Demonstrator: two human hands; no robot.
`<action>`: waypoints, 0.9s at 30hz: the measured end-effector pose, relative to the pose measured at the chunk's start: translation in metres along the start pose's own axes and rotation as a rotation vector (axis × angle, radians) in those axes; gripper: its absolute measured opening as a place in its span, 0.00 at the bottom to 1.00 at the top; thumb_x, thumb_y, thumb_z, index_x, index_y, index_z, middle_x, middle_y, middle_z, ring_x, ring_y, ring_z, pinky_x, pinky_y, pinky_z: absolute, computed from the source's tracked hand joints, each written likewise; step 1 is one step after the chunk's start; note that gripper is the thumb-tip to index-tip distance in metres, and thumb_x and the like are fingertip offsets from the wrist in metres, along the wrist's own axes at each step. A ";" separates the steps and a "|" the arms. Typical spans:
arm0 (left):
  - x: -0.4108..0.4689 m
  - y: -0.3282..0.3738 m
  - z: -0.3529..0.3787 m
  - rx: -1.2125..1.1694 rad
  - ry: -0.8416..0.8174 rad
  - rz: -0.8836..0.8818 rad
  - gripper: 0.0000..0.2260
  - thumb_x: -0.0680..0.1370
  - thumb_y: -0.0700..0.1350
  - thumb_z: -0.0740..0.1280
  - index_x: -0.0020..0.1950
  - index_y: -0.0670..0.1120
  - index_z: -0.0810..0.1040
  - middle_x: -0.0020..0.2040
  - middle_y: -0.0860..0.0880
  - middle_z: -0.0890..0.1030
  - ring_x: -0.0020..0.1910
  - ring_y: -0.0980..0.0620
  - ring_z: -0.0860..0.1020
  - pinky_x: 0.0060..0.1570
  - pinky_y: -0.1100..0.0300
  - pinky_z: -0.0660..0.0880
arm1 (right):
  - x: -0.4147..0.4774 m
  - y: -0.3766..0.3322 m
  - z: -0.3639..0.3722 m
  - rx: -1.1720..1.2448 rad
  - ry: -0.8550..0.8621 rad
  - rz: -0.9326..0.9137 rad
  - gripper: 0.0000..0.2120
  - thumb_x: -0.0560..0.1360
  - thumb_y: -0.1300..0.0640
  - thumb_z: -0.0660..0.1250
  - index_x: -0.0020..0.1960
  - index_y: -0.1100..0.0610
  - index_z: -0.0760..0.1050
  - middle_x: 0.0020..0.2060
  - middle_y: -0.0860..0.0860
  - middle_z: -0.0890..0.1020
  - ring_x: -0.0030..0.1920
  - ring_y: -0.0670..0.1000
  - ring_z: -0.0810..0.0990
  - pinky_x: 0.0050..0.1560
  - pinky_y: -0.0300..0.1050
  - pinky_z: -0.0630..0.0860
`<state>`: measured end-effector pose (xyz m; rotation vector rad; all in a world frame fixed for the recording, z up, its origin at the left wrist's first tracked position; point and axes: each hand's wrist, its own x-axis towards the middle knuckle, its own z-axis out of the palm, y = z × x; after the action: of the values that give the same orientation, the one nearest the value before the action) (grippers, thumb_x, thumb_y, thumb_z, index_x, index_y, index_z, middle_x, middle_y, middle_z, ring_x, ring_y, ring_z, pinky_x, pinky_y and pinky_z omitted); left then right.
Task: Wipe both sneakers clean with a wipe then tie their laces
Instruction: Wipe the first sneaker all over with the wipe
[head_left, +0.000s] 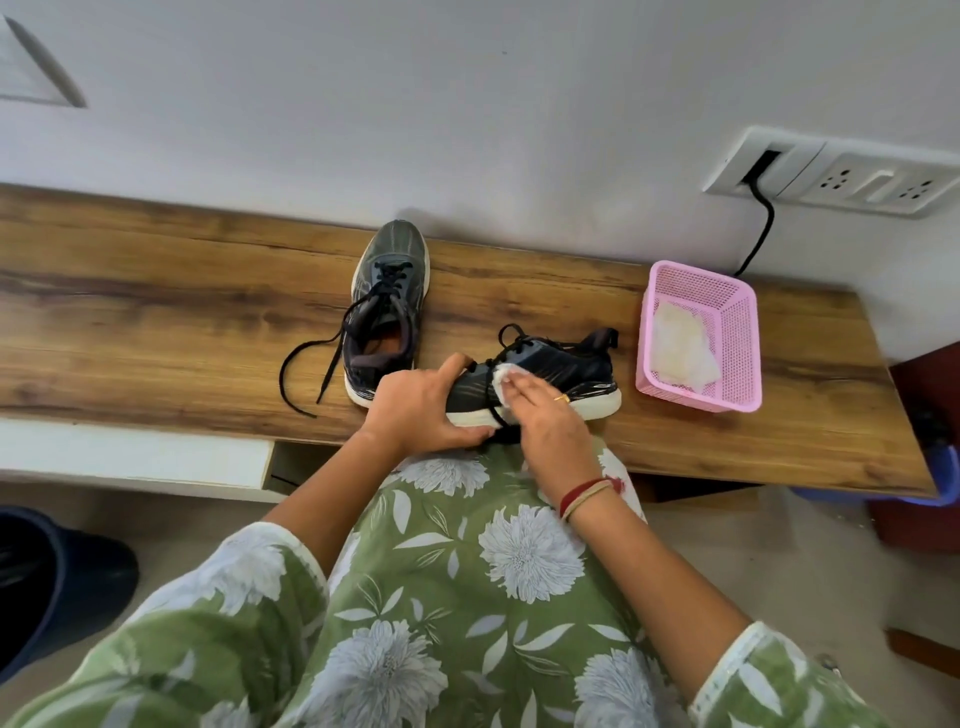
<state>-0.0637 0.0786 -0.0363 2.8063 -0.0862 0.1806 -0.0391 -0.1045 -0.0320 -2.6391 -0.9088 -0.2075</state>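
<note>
Left hand (415, 402) gripping a sneaker's (571, 366) toe, right hand (545, 421) pressing a wipe (500, 382) flat just beside that grip, second sneaker (389, 260) behind, pink basket (737, 343) further right

Setting: a home, a room's edge. We list what shows it:
- a wood-grain ledge (156, 312) running along a plain white wall (467, 104);
- a household socket panel (852, 176) on that wall, with a black cable (761, 228) plugged in;
- a pink plastic basket (740, 338) on the ledge;
- one sneaker (387, 291) and a second sneaker (561, 369) on the same ledge;
- a dark bin (52, 582) on the pale floor (779, 561).

We judge it domestic by these fittings and everyday goods.
</note>
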 end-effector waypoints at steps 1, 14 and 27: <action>0.000 0.000 0.000 -0.003 0.001 0.000 0.36 0.62 0.74 0.60 0.59 0.49 0.72 0.33 0.52 0.81 0.32 0.49 0.80 0.28 0.61 0.63 | -0.003 -0.007 0.002 0.009 -0.008 -0.024 0.19 0.68 0.72 0.67 0.59 0.65 0.76 0.56 0.59 0.80 0.57 0.58 0.79 0.63 0.50 0.68; 0.003 0.001 -0.002 0.102 -0.121 0.036 0.41 0.63 0.75 0.54 0.70 0.53 0.63 0.40 0.50 0.83 0.38 0.48 0.81 0.31 0.60 0.67 | -0.013 -0.015 -0.001 -0.029 -0.065 -0.025 0.18 0.71 0.68 0.62 0.60 0.64 0.76 0.57 0.60 0.79 0.58 0.57 0.78 0.61 0.50 0.69; 0.021 -0.007 -0.009 0.107 -0.176 0.043 0.41 0.61 0.75 0.52 0.68 0.52 0.66 0.37 0.48 0.82 0.37 0.47 0.81 0.33 0.60 0.70 | -0.007 -0.028 -0.008 -0.012 -0.123 -0.039 0.20 0.71 0.66 0.54 0.57 0.63 0.78 0.55 0.59 0.81 0.56 0.56 0.80 0.60 0.50 0.71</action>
<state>-0.0432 0.0868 -0.0273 2.9230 -0.1823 -0.0535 -0.0619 -0.0903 -0.0191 -2.6712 -1.0012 -0.0599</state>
